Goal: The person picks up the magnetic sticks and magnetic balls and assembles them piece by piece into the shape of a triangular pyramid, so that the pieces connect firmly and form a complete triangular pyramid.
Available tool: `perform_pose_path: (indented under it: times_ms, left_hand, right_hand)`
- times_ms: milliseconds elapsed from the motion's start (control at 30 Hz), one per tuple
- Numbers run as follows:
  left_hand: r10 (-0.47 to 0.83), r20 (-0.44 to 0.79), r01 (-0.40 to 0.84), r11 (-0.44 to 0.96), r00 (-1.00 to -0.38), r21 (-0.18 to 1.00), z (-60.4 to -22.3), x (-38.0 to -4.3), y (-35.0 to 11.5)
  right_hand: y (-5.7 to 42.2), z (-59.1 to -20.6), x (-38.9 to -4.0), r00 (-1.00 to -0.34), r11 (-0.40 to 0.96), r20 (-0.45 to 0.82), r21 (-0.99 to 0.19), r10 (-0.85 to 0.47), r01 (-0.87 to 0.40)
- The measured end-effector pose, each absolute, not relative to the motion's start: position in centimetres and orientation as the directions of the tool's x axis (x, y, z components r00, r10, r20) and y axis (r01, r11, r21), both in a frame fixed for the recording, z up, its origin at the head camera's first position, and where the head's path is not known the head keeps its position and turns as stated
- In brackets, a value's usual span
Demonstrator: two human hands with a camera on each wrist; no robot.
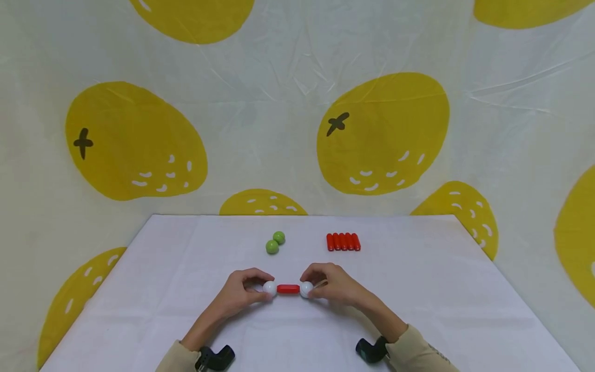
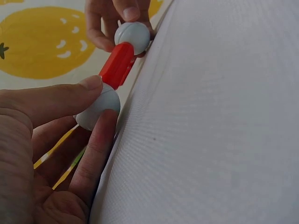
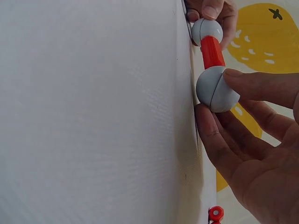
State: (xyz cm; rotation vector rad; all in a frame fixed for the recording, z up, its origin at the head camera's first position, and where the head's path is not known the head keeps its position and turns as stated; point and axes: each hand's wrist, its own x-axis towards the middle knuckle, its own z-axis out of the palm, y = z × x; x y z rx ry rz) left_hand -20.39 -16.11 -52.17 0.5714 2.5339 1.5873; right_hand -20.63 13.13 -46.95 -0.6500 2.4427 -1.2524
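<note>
A red rod (image 1: 288, 289) with angular sides lies between two white balls, one at each end, and meets both. My left hand (image 1: 238, 290) pinches the left white ball (image 1: 269, 288) between thumb and fingers; the left wrist view shows the thumb on this ball (image 2: 97, 111) close to the rod. The right white ball (image 1: 306, 289) is pinched by my right hand (image 1: 338, 285), thumb on one side and fingertips on the other. A seam runs round that ball (image 3: 214, 91) in the right wrist view. The three pieces form a straight line low over the white table.
Two green balls (image 1: 272, 247) sit beyond my hands, near the middle of the white-covered table (image 1: 418, 268). To their right, several red rods (image 1: 343, 242) lie side by side in a row. Behind the table hangs a cloth (image 1: 265, 134) with yellow fruit shapes.
</note>
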Motion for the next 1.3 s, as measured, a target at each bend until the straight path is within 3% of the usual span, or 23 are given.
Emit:
perform_pose_path:
  times_ms: [1300]
  left_hand:
    - [0.361,0.108,0.258,0.4,-0.926,0.879,-51.98,-20.3,-16.1]
  right_hand:
    - [13.49,-47.19,-20.94,-0.845,0.515,-0.08,-0.822,-0.529,-0.244]
